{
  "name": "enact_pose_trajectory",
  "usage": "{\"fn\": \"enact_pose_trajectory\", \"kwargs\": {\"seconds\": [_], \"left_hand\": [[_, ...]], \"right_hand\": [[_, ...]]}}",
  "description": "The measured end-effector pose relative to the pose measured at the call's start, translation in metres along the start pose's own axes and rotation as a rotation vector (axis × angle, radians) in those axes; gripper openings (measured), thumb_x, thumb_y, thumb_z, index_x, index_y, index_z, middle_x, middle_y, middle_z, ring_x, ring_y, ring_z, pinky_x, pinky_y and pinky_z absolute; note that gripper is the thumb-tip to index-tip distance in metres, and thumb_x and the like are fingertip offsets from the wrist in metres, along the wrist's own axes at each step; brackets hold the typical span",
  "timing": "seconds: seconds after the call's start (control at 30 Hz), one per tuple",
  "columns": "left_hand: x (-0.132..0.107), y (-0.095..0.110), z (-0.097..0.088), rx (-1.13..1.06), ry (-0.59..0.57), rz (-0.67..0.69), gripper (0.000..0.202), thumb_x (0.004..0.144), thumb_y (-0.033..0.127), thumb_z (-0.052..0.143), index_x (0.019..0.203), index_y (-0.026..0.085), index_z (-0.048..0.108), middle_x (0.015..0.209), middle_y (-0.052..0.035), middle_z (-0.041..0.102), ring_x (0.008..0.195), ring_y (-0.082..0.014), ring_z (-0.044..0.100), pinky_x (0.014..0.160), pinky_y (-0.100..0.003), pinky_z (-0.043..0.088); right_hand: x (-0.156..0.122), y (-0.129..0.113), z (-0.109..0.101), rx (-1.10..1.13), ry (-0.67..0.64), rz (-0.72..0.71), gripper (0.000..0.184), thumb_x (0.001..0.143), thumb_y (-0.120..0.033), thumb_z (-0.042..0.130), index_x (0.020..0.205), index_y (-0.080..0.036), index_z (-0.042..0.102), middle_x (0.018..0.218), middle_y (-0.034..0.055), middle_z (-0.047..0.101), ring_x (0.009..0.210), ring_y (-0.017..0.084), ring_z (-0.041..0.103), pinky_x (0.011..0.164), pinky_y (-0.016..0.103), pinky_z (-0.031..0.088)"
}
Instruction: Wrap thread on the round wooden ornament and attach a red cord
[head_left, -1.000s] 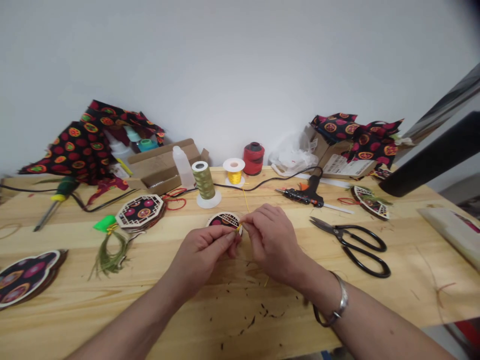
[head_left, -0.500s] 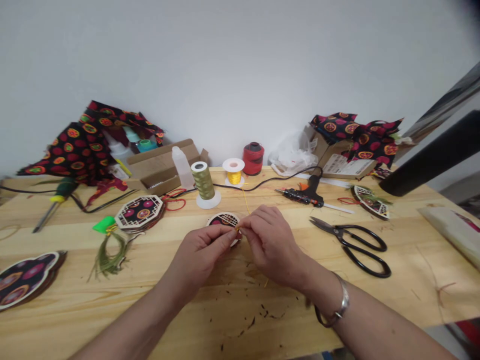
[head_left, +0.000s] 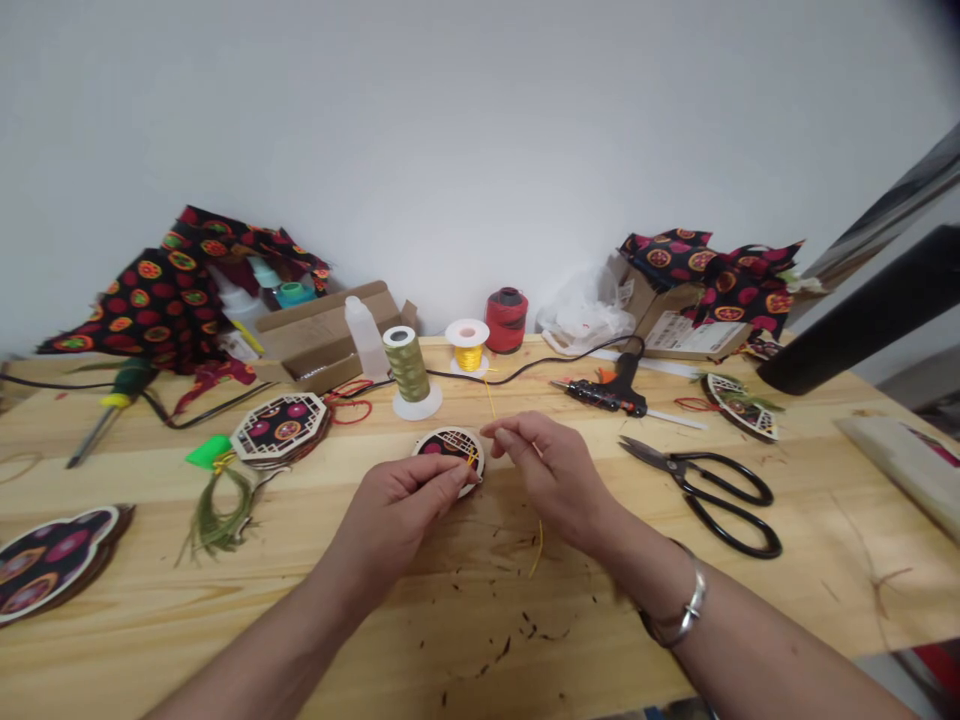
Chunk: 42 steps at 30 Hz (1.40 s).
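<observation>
Over the middle of the table, my left hand (head_left: 409, 505) is closed in a pinch, and a short piece of yellow cord (head_left: 471, 458) stands up at its fingertips. Beneath those fingers lies a round wooden-framed ornament (head_left: 444, 438) with patterned fabric, partly covered. My right hand (head_left: 551, 475) is just to the right, thumb and forefinger closed on the yellow cord. That cord runs back to the yellow cord spool (head_left: 469, 357), and a loose length hangs out below my right hand. Exactly how the cord passes through the fingers is hidden.
Black-handled scissors (head_left: 720, 490) and a glue gun (head_left: 611, 390) lie to the right. Behind stand a green thread spool (head_left: 407, 365), a red spool (head_left: 507, 320) and a plastic bottle (head_left: 364, 338). Left are an octagonal ornament (head_left: 279, 428), a green tassel (head_left: 219, 515) and a screwdriver (head_left: 101, 420).
My right hand has drawn slightly away to the right from my left fingertips. More yellow cord shows at the left fingertips and below my right hand.
</observation>
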<state>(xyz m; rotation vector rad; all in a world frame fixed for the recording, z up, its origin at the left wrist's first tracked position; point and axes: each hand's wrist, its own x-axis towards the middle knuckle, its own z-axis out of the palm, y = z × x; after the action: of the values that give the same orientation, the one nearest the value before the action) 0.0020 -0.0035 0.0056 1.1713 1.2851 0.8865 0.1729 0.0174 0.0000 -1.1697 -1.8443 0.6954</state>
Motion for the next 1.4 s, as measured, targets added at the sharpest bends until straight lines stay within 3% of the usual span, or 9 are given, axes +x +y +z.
{"fn": "enact_pose_trajectory", "kwargs": {"seconds": [0.27, 0.47, 0.57, 0.77, 0.87, 1.0, 1.4], "left_hand": [[-0.0022, 0.0003, -0.0011, 0.068, -0.039, 0.025, 0.022, 0.076, 0.037, 0.065, 0.080, 0.019, 0.076, 0.048, 0.0062, 0.039, 0.046, -0.0080, 0.026, 0.043, -0.024, 0.015], [-0.0009, 0.0007, 0.0006, -0.042, -0.142, 0.001, 0.024, 0.079, 0.036, 0.062, 0.066, 0.016, 0.068, 0.049, 0.0060, 0.041, 0.046, -0.0071, 0.028, 0.043, -0.022, 0.016], [-0.0014, 0.0005, 0.0005, -0.126, -0.176, -0.071, 0.022, 0.079, 0.036, 0.062, 0.069, 0.016, 0.066, 0.049, 0.0061, 0.045, 0.043, -0.0053, 0.026, 0.041, -0.021, 0.012], [-0.0007, -0.0031, -0.0009, -0.274, -0.169, -0.136, 0.032, 0.083, 0.043, 0.056, 0.068, 0.015, 0.061, 0.052, 0.0037, 0.053, 0.038, -0.0034, 0.024, 0.037, -0.020, 0.009], [0.0011, -0.0045, -0.0009, -0.261, -0.184, -0.152, 0.033, 0.082, 0.043, 0.059, 0.065, 0.015, 0.060, 0.049, 0.0045, 0.051, 0.036, -0.0030, 0.025, 0.036, -0.020, 0.009], [0.0020, -0.0048, -0.0022, -0.246, -0.196, -0.165, 0.024, 0.078, 0.039, 0.065, 0.074, 0.015, 0.065, 0.052, 0.0054, 0.050, 0.037, -0.0022, 0.025, 0.037, -0.020, 0.008], [0.0043, -0.0080, -0.0026, -0.197, -0.204, -0.137, 0.024, 0.075, 0.037, 0.067, 0.067, 0.014, 0.065, 0.055, 0.0041, 0.047, 0.044, -0.0050, 0.026, 0.041, -0.021, 0.012]], "right_hand": [[-0.0039, -0.0050, 0.0074, 0.097, -0.035, -0.015, 0.006, 0.078, -0.013, 0.063, 0.077, -0.018, 0.066, 0.075, -0.0003, 0.068, 0.073, 0.013, 0.060, 0.070, 0.025, 0.045], [-0.0029, -0.0054, 0.0050, 0.022, -0.014, -0.033, 0.013, 0.080, -0.009, 0.059, 0.070, -0.017, 0.062, 0.067, -0.0004, 0.064, 0.067, 0.013, 0.058, 0.066, 0.025, 0.043], [-0.0026, -0.0062, 0.0032, 0.011, -0.007, -0.025, 0.013, 0.081, -0.010, 0.059, 0.069, -0.016, 0.062, 0.068, 0.0002, 0.064, 0.066, 0.013, 0.057, 0.066, 0.025, 0.042], [-0.0029, -0.0060, 0.0042, -0.006, 0.018, -0.050, 0.013, 0.081, -0.013, 0.060, 0.068, -0.017, 0.060, 0.066, -0.0007, 0.061, 0.064, 0.012, 0.055, 0.062, 0.024, 0.041], [-0.0033, -0.0063, 0.0048, 0.005, 0.008, -0.055, 0.012, 0.081, -0.013, 0.059, 0.070, -0.017, 0.060, 0.067, -0.0004, 0.062, 0.066, 0.013, 0.056, 0.064, 0.024, 0.042], [-0.0041, -0.0066, 0.0050, 0.007, -0.005, -0.048, 0.012, 0.081, -0.011, 0.059, 0.070, -0.017, 0.061, 0.069, 0.0000, 0.063, 0.067, 0.013, 0.057, 0.066, 0.025, 0.043], [-0.0029, -0.0064, 0.0047, -0.007, 0.015, -0.053, 0.013, 0.079, -0.012, 0.059, 0.068, -0.017, 0.060, 0.065, -0.0008, 0.061, 0.063, 0.012, 0.055, 0.063, 0.025, 0.042]]}}
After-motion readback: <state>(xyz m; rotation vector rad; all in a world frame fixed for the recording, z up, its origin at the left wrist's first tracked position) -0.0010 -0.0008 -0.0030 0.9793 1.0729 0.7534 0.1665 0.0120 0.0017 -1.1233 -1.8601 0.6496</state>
